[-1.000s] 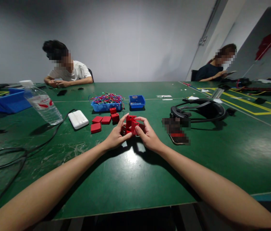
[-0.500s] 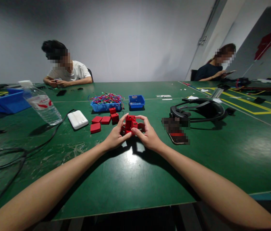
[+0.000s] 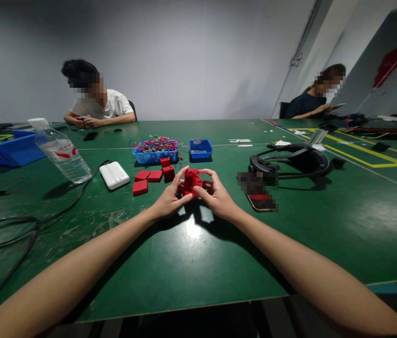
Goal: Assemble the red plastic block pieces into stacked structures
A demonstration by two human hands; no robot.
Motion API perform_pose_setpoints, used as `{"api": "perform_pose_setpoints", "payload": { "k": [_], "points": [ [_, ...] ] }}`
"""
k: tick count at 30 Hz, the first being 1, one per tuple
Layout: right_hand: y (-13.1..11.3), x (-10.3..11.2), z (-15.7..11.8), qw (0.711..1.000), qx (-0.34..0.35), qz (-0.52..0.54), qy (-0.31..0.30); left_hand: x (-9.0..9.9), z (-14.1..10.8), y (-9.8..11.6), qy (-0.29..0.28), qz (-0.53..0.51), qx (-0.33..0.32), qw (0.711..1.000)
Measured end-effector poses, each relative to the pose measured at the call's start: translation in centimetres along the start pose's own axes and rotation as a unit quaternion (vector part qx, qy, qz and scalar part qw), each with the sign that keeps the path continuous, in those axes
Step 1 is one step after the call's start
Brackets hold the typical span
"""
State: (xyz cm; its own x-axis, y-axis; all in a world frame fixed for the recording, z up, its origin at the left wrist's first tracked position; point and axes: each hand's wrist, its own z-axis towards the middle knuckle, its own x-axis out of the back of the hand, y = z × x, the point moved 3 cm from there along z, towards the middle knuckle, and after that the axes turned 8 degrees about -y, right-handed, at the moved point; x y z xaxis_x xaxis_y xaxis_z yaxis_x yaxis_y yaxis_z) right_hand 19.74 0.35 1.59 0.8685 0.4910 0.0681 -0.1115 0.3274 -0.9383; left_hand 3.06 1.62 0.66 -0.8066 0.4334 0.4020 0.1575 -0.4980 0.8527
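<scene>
Between both hands, just above the table's middle, is a red block-like part (image 3: 192, 180) with small holes and a hollow. My left hand (image 3: 170, 198) is closed on its left side, thumb low and index finger up along the edge. From the right, my right hand (image 3: 217, 197) grips the same part, with the thumb pressed on its front. Fingers behind the part are partly hidden. Left of my hands lie several red blocks, among them a flat one (image 3: 140, 188) and a cube-like one (image 3: 168, 172).
A blue bin (image 3: 156, 156) heaped with coloured wires and a smaller blue tray (image 3: 200, 149) stand beyond my hands. Leftward are a white box (image 3: 114, 175), a tilted water bottle (image 3: 63, 152) and a black cable (image 3: 36, 225). A phone (image 3: 262, 203) and black headset (image 3: 290, 162) lie right. Two people sit opposite.
The red part has tipped slightly in my fingers, so its hollow shows less. Both hands keep nearly the same place and grip.
</scene>
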Motion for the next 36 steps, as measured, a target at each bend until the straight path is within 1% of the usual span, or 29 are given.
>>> {"api": "perform_pose_setpoints", "payload": {
  "k": [4, 8, 10, 12, 14, 16, 18, 24, 28, 33, 36],
  "points": [
    [0.13, 0.09, -0.12, 1.0, -0.005, -0.023, 0.018, -0.08, -0.01, 0.0, -0.005, -0.014, -0.002, 1.0],
    [0.43, 0.68, -0.08, 0.991, -0.008, -0.094, 0.096, -0.13, -0.04, 0.19, -0.016, -0.042, 0.0, 0.999],
    [0.61, 0.92, 0.01, 0.99, -0.027, -0.077, 0.114, -0.07, -0.03, 0.27, -0.02, -0.05, 0.005, 0.999],
    [0.75, 0.93, 0.14, 0.993, -0.063, -0.032, 0.096, 0.01, 0.02, 0.32, -0.031, -0.059, 0.008, 0.998],
    [0.7, 0.74, 0.22, 0.994, -0.094, 0.003, 0.054, 0.1, 0.06, 0.35, -0.043, -0.069, 0.009, 0.997],
    [0.47, 0.51, 0.25, 0.994, -0.105, 0.024, 0.017, 0.18, 0.08, 0.35, -0.051, -0.076, 0.01, 0.996],
    [0.24, 0.39, 0.26, 0.994, -0.101, 0.036, -0.002, 0.21, 0.06, 0.33, -0.056, -0.079, 0.011, 0.995],
    [0.21, 0.72, 0.28, 0.996, -0.087, 0.004, 0.008, -0.04, -0.16, 0.3, -0.066, -0.069, 0.006, 0.995],
    [0.29, 0.95, 0.3, 0.995, -0.094, -0.019, 0.021, -0.18, -0.24, 0.42, -0.065, -0.063, 0.013, 0.996],
    [0.61, 0.88, 0.37, 0.994, -0.106, -0.016, 0.032, -0.08, -0.28, 0.42, -0.057, -0.052, 0.017, 0.997],
    [0.79, 0.9, 0.35, 0.993, -0.102, -0.005, 0.058, 0.03, -0.33, 0.35, -0.06, -0.058, 0.012, 0.996]
  ]
}}
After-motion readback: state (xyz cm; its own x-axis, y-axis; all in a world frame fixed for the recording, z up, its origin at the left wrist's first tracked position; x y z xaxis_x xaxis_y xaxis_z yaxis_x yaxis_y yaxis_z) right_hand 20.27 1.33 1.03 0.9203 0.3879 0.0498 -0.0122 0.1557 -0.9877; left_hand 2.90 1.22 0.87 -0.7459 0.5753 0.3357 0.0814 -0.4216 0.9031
